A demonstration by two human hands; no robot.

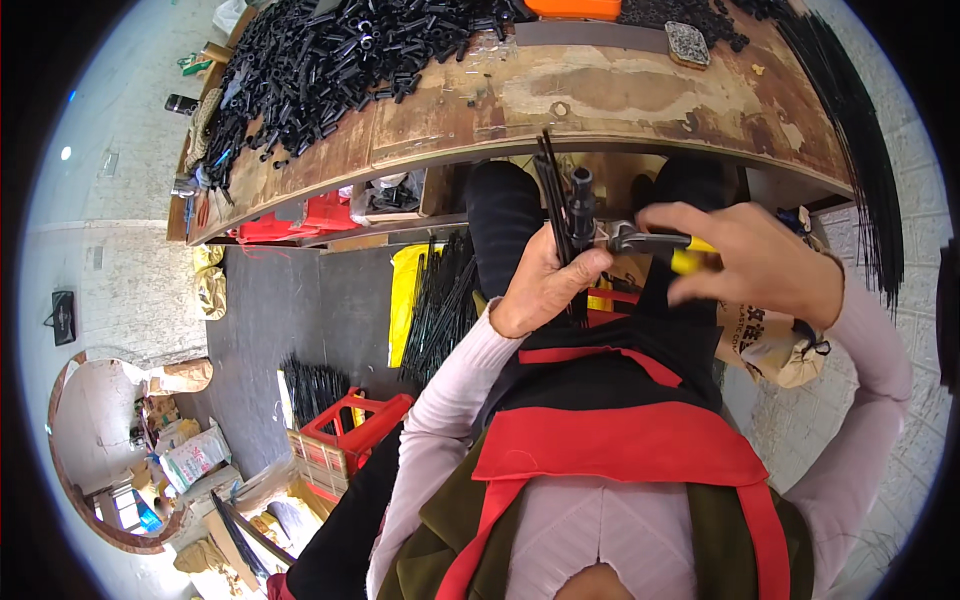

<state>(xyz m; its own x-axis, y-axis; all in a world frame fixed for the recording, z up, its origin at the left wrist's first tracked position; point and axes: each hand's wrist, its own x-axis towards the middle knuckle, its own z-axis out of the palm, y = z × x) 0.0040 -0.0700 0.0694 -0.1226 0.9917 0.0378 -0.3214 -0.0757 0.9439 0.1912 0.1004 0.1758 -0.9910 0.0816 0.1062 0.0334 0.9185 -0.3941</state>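
Above my lap, my left hand (553, 280) is closed around a bundle of thin black rods (551, 195). Dark tubular fittings (581, 205) stick up beside the rods, in the same grip. From the right, my right hand (755, 262) holds a pair of pliers (655, 240) with yellow on the handles, its fingers somewhat blurred. The metal jaws of the pliers meet the fittings just above my left thumb. Whether the jaws are biting on a part is too small to tell.
Beyond my knees stands a worn wooden workbench (600, 95), with a large heap of black fittings (330, 70) and a small metal tin (687, 44). Long black rods (858, 150) hang off its right end. More rods (440, 300) and a red stool (365, 425) are at left.
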